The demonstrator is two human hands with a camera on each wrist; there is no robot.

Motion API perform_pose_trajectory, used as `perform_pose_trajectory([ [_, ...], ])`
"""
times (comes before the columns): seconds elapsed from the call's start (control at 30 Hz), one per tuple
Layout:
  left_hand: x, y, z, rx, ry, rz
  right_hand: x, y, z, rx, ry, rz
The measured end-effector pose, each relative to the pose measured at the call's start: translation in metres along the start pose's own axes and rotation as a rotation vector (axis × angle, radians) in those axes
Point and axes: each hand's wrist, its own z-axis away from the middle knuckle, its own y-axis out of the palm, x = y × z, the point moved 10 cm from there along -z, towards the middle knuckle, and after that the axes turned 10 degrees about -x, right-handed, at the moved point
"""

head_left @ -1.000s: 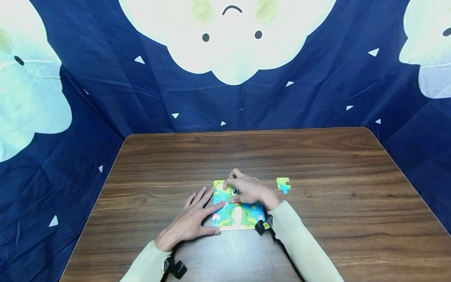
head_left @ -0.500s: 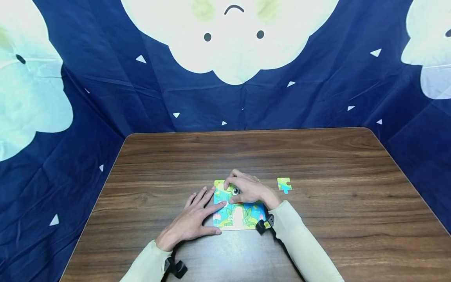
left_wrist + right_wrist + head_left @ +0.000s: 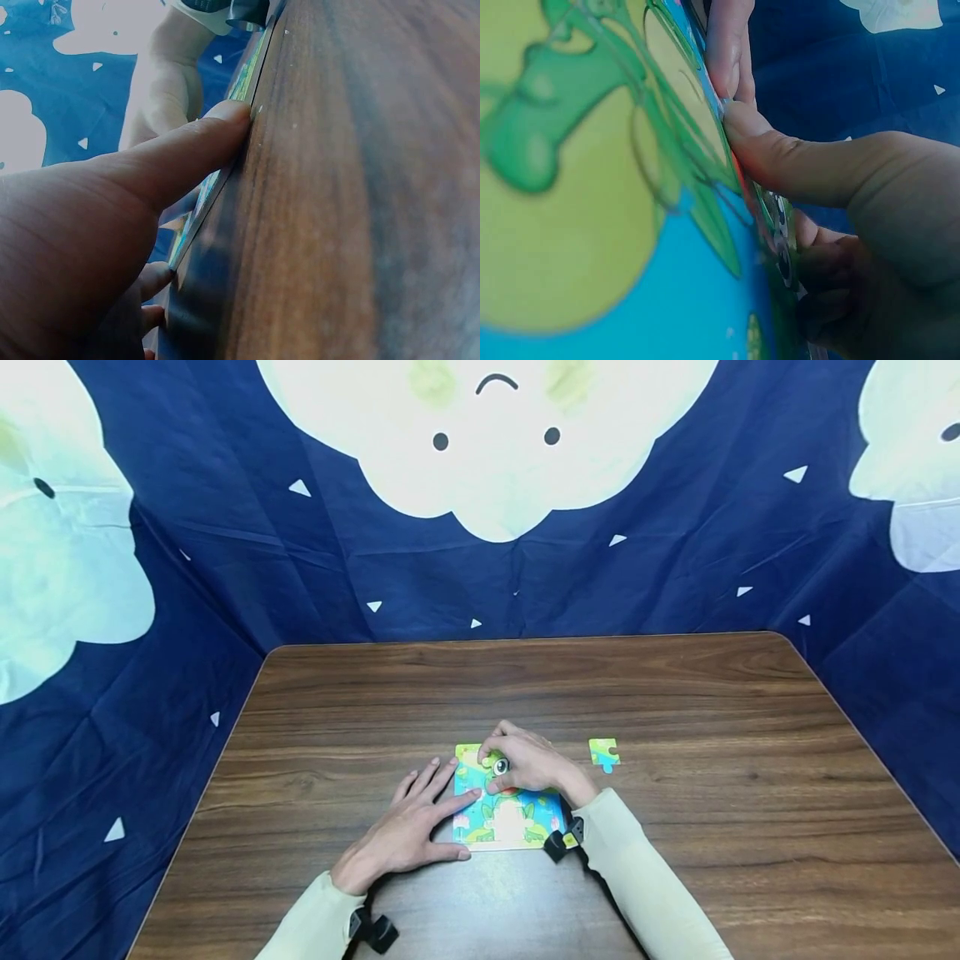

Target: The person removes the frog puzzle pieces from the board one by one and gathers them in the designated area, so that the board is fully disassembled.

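- Frog puzzle (image 3: 512, 818): beneath right hand (image 3: 527, 762), unchanged since earlier frame.
- Right fingers curled, pinching eye piece (image 3: 500, 767).
- Left hand (image 3: 408, 828): left of grip, spread, touching puzzle.

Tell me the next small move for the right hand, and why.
I'd probably press the frog-eye piece down with the right hand: its thumb and fingers curl around that piece on the puzzle, and the left hand rests along the puzzle's left side. Whether the piece lies flush is unclear. The loose piece can probably wait.
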Motion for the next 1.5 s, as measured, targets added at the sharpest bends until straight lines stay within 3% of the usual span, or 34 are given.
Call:
perform_pose_trajectory([
  [0.7,0.000,-0.001,0.000,-0.002,0.003,-0.013,0.004,-0.013,0.012,-0.008,-0.055,-0.131],
  [1.1,-0.001,-0.001,0.001,0.005,0.007,-0.013,-0.011,-0.016,0.009,-0.120,0.049,-0.077],
  [1.5,0.000,-0.001,0.000,0.000,0.006,-0.021,-0.007,-0.021,0.013,-0.195,-0.030,-0.096],
])
